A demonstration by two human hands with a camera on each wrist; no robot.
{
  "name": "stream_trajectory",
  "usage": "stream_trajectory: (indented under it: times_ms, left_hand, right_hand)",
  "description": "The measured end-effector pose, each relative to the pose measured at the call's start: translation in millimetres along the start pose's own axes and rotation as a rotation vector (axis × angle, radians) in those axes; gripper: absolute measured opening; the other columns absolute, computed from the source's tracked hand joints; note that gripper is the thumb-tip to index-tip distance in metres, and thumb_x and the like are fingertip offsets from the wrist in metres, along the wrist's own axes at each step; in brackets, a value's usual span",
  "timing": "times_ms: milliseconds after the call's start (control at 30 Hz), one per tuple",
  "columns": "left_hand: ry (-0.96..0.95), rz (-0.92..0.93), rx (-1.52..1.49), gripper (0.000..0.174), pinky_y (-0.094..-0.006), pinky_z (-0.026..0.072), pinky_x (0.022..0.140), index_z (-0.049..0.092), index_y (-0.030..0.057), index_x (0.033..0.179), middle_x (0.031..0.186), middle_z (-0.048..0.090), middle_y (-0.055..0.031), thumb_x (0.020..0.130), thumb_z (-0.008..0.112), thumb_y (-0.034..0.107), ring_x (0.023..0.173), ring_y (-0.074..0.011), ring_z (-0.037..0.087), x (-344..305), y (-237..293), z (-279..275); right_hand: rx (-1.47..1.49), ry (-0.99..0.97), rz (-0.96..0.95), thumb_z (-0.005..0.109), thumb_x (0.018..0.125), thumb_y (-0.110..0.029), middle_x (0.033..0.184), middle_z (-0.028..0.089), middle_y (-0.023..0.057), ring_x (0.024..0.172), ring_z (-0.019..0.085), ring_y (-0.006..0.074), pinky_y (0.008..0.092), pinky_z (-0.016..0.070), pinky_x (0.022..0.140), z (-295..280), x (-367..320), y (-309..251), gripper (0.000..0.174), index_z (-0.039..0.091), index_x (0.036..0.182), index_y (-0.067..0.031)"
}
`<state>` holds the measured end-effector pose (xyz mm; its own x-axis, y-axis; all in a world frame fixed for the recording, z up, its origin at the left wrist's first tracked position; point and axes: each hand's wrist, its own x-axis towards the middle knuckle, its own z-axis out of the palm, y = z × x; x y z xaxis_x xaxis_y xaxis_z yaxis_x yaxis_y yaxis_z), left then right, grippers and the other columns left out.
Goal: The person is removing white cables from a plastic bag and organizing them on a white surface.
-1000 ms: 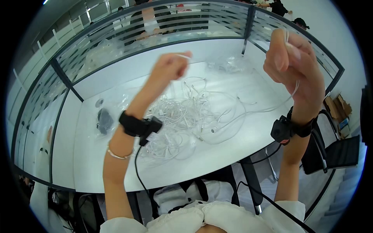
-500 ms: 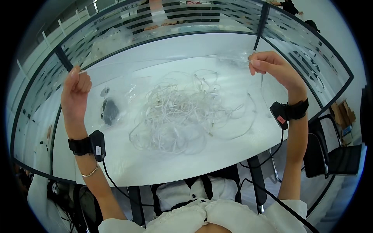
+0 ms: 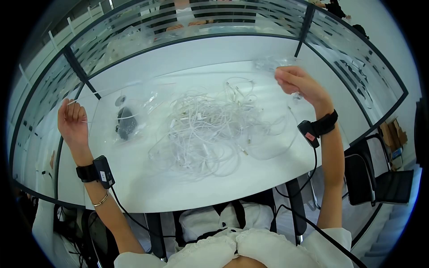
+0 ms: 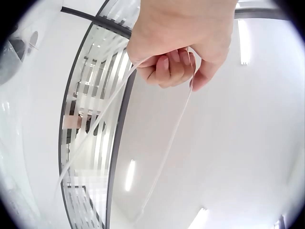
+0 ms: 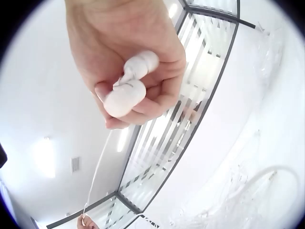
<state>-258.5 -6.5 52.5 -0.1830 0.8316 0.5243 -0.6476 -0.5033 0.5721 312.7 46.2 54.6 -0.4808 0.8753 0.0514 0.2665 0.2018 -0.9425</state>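
Note:
At the left of the head view, my left hand (image 3: 73, 123) is raised over the table edge, its fingers curled round a thin white cable (image 4: 102, 112). Two lengths of that cable run down from the hand in the left wrist view. My right hand (image 3: 301, 85), raised at the back right, holds a pair of white earphones; their two rounded earbuds (image 5: 126, 98) lie against the palm and fingers. From this hand a thin cord (image 5: 97, 167) stretches toward the left hand. Below and between the hands, a tangled heap of white cables (image 3: 201, 129) covers the middle of the table.
A clear plastic bag with a dark item (image 3: 127, 123) lies on the table's left side. More clear plastic (image 3: 270, 62) sits at the back right. A striped glass partition (image 3: 196, 22) rings the table, with a person beyond. A black chair (image 3: 380, 178) stands at the right.
My hands swung apart from above the table, drawing the cable between them. Since half a second ago, the left hand has dropped slightly outward and the right has shifted a little left.

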Motion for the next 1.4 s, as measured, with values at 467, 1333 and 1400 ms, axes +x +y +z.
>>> stream_trajectory:
  times_ms: [467, 1333, 1400]
  left_hand:
    - [0.154, 0.028, -0.152, 0.029, -0.0248, 0.0204, 0.048, 0.034, 0.0086, 0.068, 0.059, 0.023, 0.0022, 0.090, 0.052, 0.002, 0.050, -0.0079, 0.018, -19.8, 0.4, -59.3]
    - [0.243, -0.141, 0.298, 0.031, -0.0253, 0.0359, 0.060, 0.040, 0.0142, 0.069, 0.064, 0.035, 0.0044, 0.094, 0.057, 0.016, 0.057, -0.0080, 0.036, -28.2, -28.2, -36.5]
    - [0.348, -0.141, 0.365, 0.027, -0.0248, 0.0388, 0.063, 0.044, 0.0131, 0.071, 0.065, 0.038, 0.0043, 0.093, 0.059, 0.016, 0.058, -0.0083, 0.039, -28.0, -31.6, -44.8]
  right_hand:
    - [-0.517, -0.129, -0.043, 0.060, 0.089, -0.033, 0.065, 0.045, -0.0001, 0.064, 0.043, 0.0116, 0.0283, 0.0362, 0.059, 65.4, 40.2, 52.2, 0.028, 0.065, 0.099, -0.0066]
    - [-0.103, 0.345, -0.360, 0.046, 0.098, -0.033, 0.069, 0.044, -0.0043, 0.068, 0.043, 0.0061, 0.0240, 0.0330, 0.062, 24.2, 27.2, 30.2, 0.029, 0.052, 0.082, -0.0099]
    - [0.099, 0.303, -0.297, 0.046, 0.099, -0.034, 0.060, 0.038, -0.0051, 0.062, 0.046, 0.0072, 0.0225, 0.0319, 0.064, 25.6, 25.7, 31.8, 0.030, 0.054, 0.084, -0.0091]
